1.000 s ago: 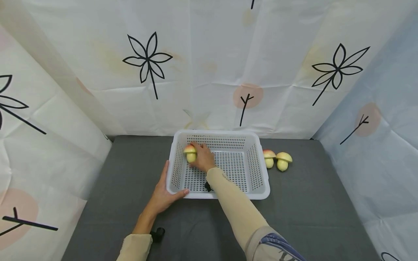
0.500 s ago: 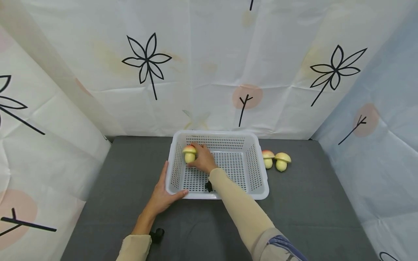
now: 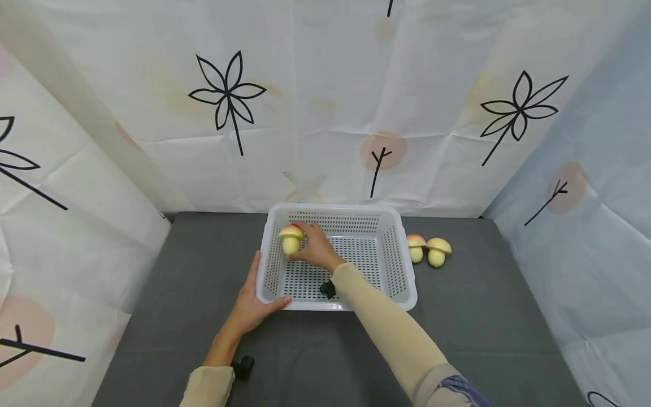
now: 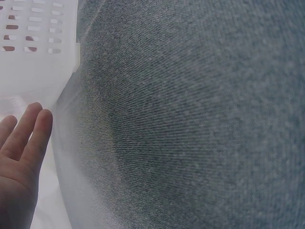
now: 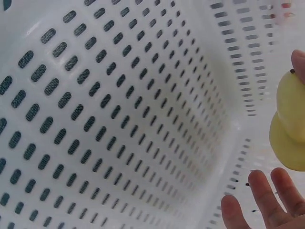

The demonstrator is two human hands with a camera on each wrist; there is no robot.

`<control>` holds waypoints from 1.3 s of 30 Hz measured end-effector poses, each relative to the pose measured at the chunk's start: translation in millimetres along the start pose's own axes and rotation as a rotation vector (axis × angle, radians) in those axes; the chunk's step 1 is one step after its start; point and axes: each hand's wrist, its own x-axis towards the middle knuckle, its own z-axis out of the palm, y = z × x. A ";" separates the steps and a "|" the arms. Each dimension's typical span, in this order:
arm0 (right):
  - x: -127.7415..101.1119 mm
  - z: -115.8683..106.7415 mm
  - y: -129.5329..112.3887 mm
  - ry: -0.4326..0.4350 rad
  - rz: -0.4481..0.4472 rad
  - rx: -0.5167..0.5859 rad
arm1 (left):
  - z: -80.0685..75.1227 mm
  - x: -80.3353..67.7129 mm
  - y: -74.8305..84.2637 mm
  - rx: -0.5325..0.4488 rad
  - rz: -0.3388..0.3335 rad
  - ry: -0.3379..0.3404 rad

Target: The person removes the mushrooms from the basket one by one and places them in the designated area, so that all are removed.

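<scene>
My right hand [image 3: 317, 247] pinches a toy mushroom [image 3: 291, 240], with a yellow-red cap and pale yellow stem, inside the left part of a white perforated plastic basket [image 3: 396, 271]. In the right wrist view the thumb lies at the stem end of the mushroom [image 5: 289, 109], and several other fingers [image 5: 267, 198] stretch out below the cap. At the basket's left front corner is my left hand [image 3: 254, 302], its thumb along the front rim. Its fingers [image 4: 26, 133] look straight beside the basket wall [image 4: 38, 71] in the left wrist view.
Two more toy mushrooms, one with a reddish cap [image 3: 416, 249] and one yellow [image 3: 438, 252], stand on the grey cloth-covered table [image 3: 473, 316] just right of the basket. Patterned white cloth [image 3: 315, 113] hangs behind the table and along both sides.
The right hand and the mushroom it holds have shifted slightly left within the basket. My left hand stays at the corner, and the whole head view has drifted a little.
</scene>
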 end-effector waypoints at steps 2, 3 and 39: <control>-1.6 -2.5 -2.2 0.001 -0.003 0.000 | -0.3 -1.8 9.6 -0.003 -0.005 -0.007; -2.6 -3.9 -3.3 0.000 -0.007 -0.003 | -0.6 -2.8 14.8 -0.001 -0.008 -0.011; -54.0 -79.7 6.1 0.057 -0.092 0.028 | -2.5 -6.4 34.0 0.045 -0.043 0.005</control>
